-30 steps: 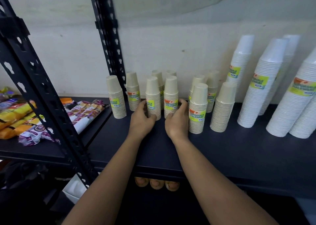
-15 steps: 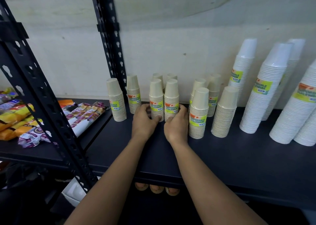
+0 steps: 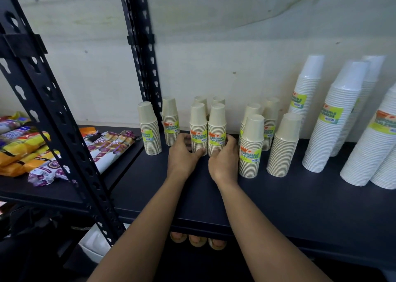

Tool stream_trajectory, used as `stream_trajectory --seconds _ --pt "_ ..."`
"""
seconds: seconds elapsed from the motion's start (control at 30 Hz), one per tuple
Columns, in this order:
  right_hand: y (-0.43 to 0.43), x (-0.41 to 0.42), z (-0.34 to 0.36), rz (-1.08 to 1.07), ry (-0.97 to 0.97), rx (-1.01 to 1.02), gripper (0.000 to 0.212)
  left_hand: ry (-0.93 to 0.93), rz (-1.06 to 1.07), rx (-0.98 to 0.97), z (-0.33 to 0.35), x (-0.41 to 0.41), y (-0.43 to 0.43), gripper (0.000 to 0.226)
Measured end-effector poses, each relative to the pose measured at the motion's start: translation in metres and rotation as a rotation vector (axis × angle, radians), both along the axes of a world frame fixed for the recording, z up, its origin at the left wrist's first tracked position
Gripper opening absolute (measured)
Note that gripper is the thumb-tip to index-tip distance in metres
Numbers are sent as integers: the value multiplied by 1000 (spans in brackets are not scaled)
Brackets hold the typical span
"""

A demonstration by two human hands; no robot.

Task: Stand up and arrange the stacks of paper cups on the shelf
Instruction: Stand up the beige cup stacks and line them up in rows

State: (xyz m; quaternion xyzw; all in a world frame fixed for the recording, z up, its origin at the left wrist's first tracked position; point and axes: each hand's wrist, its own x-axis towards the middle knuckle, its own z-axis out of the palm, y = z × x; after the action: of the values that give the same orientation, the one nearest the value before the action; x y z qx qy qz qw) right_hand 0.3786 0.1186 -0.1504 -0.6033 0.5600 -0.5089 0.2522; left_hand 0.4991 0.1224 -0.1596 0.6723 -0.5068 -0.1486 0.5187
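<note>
Several upright stacks of beige paper cups with yellow labels stand on the dark shelf [image 3: 300,196]. My left hand [image 3: 182,155] grips the base of one middle stack [image 3: 198,124]. My right hand [image 3: 224,158] grips the base of the stack beside it [image 3: 217,125]; the two stacks touch. Two more beige stacks hide partly behind them. Other beige stacks stand at the left [image 3: 149,129] and at the right [image 3: 251,147], [image 3: 284,144].
Tall white cup stacks [image 3: 334,119] lean against the wall at the right. Black slotted uprights [image 3: 143,52] stand behind and left. Snack packets [image 3: 107,147] lie on the neighbouring shelf at the left. Cups show on the shelf below [image 3: 197,240].
Both hands have pushed the two middle stacks a little further back toward the wall, keeping them together. The camera view has shifted slightly.
</note>
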Motion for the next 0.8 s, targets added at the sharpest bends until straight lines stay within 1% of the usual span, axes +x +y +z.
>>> stream_trajectory --seconds 0.3,0.4,0.47,0.53,0.57,0.7,0.8 --pt "-3 0 -3 4 -6 12 61 1 -7 16 -4 3 -2 59" --pt "-2 -1 -4 -4 -30 5 66 -7 -5 11 -5 3 0 61" --pt "3 -1 2 -7 -57 -46 67 -25 10 4 -4 4 5 68" --pt "8 0 12 2 -56 -146 67 -44 39 13 -1 4 11 76" --pt "10 0 19 17 -53 -188 67 -52 55 19 2 5 16 76" --pt "13 -1 47 70 -89 -264 63 -134 126 2 27 13 43 56" --pt "16 -5 66 151 -35 -312 55 -187 175 -46 55 22 66 47"
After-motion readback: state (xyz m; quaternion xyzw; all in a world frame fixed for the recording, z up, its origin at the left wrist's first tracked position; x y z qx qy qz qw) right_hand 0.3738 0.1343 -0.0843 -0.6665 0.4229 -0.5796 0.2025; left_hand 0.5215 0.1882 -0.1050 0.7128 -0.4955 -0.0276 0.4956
